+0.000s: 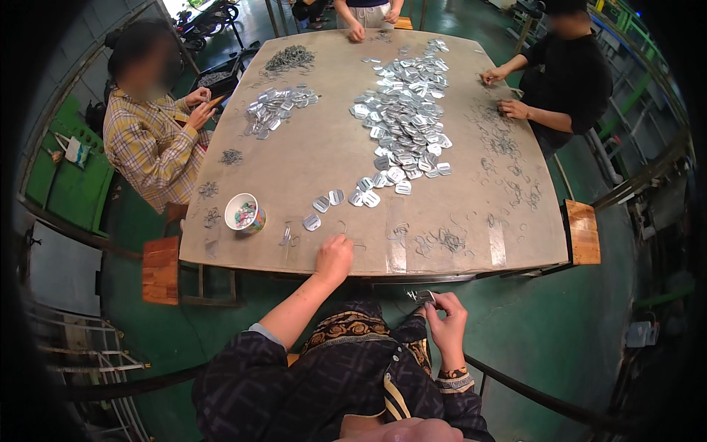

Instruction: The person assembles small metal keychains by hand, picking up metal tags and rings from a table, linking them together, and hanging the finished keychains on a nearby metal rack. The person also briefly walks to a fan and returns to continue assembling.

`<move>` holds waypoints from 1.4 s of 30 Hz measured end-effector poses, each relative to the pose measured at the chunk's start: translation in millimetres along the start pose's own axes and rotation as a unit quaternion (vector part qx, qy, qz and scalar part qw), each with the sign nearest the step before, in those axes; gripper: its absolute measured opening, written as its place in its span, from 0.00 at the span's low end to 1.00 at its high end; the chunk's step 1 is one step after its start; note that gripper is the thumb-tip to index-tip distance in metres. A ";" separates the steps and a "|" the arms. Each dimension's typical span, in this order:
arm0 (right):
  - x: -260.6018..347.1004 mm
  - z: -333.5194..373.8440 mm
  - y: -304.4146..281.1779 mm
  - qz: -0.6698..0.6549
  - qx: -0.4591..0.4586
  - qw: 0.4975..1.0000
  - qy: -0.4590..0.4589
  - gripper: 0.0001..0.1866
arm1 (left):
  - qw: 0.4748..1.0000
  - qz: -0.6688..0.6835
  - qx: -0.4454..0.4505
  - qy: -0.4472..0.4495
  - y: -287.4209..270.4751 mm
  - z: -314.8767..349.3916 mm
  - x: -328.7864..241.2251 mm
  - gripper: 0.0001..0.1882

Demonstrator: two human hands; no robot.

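My left hand [335, 259] rests at the table's front edge with its fingers curled down on the surface. Thin bent wire rings [361, 245] lie by its fingertips, but what the fingers pinch, if anything, is hidden. Off the table's front edge, my right hand [448, 322] is closed on a small metal plate [425, 297], thumb and fingers at its side; thin bright wire-like bits stick out at its left. Flat silver slotted plates [312, 222] lie singly beyond my left hand. Farther off, a long heap of the same plates [409, 121] runs up the table.
A paper cup [245, 213] with small coloured bits stands front left on the brown-covered table [317, 155]. Wire rings [451, 239] lie scattered front right, with more in a dark pile [290, 59] far left. Co-workers sit left and right; another is at the far end. Wooden stools [160, 269] flank the table.
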State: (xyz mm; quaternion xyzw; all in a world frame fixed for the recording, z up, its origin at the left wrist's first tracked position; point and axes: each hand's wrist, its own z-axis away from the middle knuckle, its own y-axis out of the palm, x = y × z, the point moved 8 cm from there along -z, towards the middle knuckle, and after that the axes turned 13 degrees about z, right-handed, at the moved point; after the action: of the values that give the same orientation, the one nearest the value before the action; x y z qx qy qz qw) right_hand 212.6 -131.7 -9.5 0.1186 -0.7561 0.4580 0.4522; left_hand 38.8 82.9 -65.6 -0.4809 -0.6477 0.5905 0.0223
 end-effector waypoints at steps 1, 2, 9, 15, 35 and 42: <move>-1.6 0.9 0.6 0.000 0.002 1.000 0.002 0.10 | 1.000 -0.006 0.014 0.000 3.4 0.7 1.4 0.05; -3.7 1.7 1.3 0.001 0.004 1.000 0.004 0.10 | 0.999 -0.013 0.036 -0.029 6.5 1.1 7.5 0.04; -7.8 9.3 -2.6 0.001 -0.012 1.000 0.017 0.11 | 0.982 -0.086 0.105 -0.128 -12.3 -21.2 31.9 0.05; -8.4 11.4 0.9 0.015 -0.005 1.000 -0.010 0.11 | 0.997 -0.055 0.027 -0.040 26.0 -33.8 3.7 0.04; -13.2 11.9 9.4 0.016 0.005 0.999 0.049 0.08 | 0.980 -0.058 0.166 0.091 82.9 -64.1 -73.4 0.07; -11.9 1.3 20.4 0.028 0.009 0.997 0.073 0.05 | 0.905 0.380 0.187 -0.027 10.8 -34.0 -95.8 0.07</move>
State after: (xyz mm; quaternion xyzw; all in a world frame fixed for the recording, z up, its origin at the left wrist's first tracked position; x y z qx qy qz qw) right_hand 206.5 -124.3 -31.1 0.0675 -0.7196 0.4850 0.4922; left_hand 116.9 44.2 -12.2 -0.6618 -0.2941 0.6769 -0.1319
